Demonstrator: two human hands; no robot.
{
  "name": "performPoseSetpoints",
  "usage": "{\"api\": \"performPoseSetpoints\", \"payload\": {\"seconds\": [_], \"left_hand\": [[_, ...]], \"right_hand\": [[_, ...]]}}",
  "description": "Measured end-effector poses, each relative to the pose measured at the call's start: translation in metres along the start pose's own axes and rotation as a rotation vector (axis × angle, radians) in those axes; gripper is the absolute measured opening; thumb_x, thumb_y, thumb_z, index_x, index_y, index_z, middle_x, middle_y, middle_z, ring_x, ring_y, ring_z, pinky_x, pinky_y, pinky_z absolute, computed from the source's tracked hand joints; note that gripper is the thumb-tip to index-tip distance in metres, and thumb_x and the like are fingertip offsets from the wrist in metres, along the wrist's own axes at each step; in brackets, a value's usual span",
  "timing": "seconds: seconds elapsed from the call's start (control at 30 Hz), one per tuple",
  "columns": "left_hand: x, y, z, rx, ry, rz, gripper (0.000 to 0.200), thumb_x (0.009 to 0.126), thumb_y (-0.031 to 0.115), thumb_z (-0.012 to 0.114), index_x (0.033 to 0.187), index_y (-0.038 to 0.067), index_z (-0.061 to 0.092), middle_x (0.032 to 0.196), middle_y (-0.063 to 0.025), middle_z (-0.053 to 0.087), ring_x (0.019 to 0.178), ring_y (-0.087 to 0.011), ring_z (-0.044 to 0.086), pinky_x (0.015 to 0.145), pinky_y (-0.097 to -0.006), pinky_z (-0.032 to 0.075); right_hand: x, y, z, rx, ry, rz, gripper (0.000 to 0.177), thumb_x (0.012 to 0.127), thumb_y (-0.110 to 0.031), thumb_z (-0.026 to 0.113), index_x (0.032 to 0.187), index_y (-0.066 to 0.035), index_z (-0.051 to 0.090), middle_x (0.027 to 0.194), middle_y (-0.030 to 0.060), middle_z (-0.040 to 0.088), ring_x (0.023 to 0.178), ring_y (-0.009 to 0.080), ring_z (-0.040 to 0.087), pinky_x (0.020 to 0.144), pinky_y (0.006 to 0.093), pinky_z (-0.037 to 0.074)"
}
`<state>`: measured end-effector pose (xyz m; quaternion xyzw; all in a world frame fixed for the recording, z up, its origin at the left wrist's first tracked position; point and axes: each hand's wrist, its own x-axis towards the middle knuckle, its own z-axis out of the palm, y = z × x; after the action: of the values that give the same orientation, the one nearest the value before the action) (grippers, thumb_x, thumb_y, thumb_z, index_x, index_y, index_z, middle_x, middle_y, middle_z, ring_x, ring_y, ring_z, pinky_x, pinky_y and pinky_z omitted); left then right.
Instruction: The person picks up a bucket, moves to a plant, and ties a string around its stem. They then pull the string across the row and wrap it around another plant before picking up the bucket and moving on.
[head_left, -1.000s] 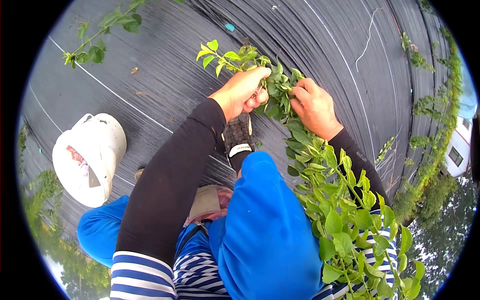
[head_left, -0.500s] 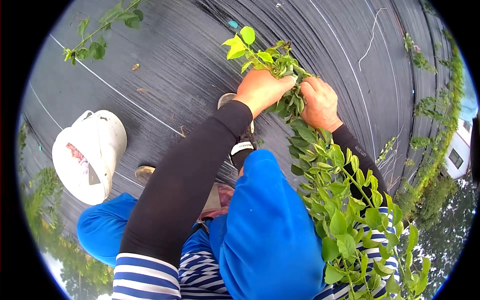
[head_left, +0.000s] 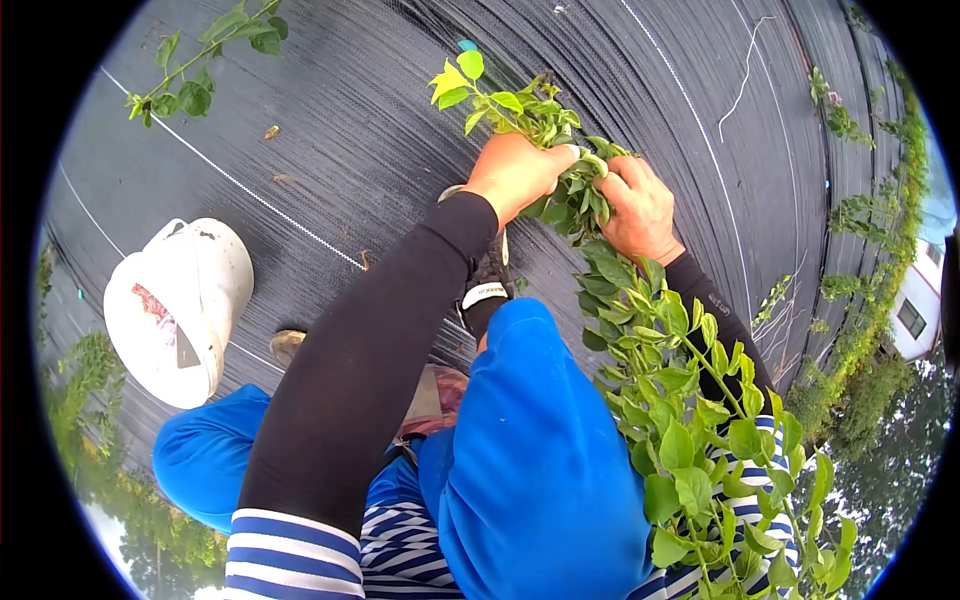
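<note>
Black ground cloth (head_left: 350,120) underneath. Leafy branch (head_left: 680,440): long axis runs from lower right by the torso up to both hands. White bucket (head_left: 175,310) well apart, left; its label is unreadable. Left hand (head_left: 515,175) closed round the tip leaves, right hand (head_left: 640,210) clenched on the stem just beside. Shoe tag (head_left: 482,293) too small to read.

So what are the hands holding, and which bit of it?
A leafy branch, held near its tip. The left hand grips it just below the end, and the right hand holds it right beside that.
</note>
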<state>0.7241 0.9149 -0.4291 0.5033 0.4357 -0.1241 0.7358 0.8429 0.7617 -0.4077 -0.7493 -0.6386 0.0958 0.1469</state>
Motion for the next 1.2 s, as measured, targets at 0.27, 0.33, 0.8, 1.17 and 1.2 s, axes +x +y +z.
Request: {"api": "performPoseSetpoints", "payload": {"seconds": [0.27,0.33,0.8,1.17,1.2], "left_hand": [[-0.002,0.003,-0.001,0.059,0.004,-0.005,0.033,0.079,0.031,0.063,0.068,0.0,0.061,0.06,-0.0061,0.06,0.055,-0.017,0.057,0.055,-0.0325,0.045],[-0.003,0.004,-0.001,0.086,0.006,-0.004,0.034,0.079,0.031,0.062,0.068,-0.001,0.061,0.061,-0.0069,0.06,0.055,-0.0175,0.057,0.055,-0.0326,0.045],[-0.004,0.005,-0.006,0.003,0.002,0.023,0.034,0.079,0.031,0.063,0.068,-0.002,0.061,0.059,-0.0061,0.059,0.054,-0.017,0.055,0.053,-0.0332,0.043],[0.003,-0.005,0.001,0.092,0.037,0.058,0.037,0.079,0.034,0.062,0.074,-0.003,0.064,0.062,-0.0106,0.062,0.058,-0.0229,0.06,0.059,-0.0354,0.047],[0.004,-0.007,0.001,0.123,0.053,0.076,0.037,0.08,0.034,0.062,0.075,-0.003,0.064,0.063,-0.0107,0.062,0.059,-0.0229,0.06,0.059,-0.0355,0.047]], "right_hand": [[0.003,0.004,-0.004,-0.024,-0.05,-0.046,0.022,0.061,-0.007,0.066,0.081,-0.007,0.055,0.086,0.0071,0.055,0.077,0.0267,0.057,0.061,0.0365,0.048],[0.004,0.003,-0.006,-0.019,-0.059,-0.055,0.021,0.062,-0.007,0.065,0.081,-0.008,0.056,0.085,0.0069,0.055,0.077,0.0267,0.057,0.061,0.0363,0.048],[-0.003,0.006,-0.001,0.129,-0.053,-0.043,0.026,0.066,-0.001,0.064,0.09,-0.01,0.062,0.082,0.0052,0.053,0.075,0.026,0.054,0.067,0.037,0.041],[-0.009,0.009,0.01,0.362,-0.108,0.178,0.025,0.065,0.0,0.062,0.089,-0.008,0.062,0.084,0.0079,0.055,0.08,0.0306,0.053,0.068,0.0399,0.042],[-0.008,0.009,0.009,0.338,-0.11,0.168,0.024,0.065,0.0,0.061,0.088,-0.008,0.061,0.084,0.0078,0.055,0.081,0.0303,0.054,0.068,0.0397,0.042]]}}
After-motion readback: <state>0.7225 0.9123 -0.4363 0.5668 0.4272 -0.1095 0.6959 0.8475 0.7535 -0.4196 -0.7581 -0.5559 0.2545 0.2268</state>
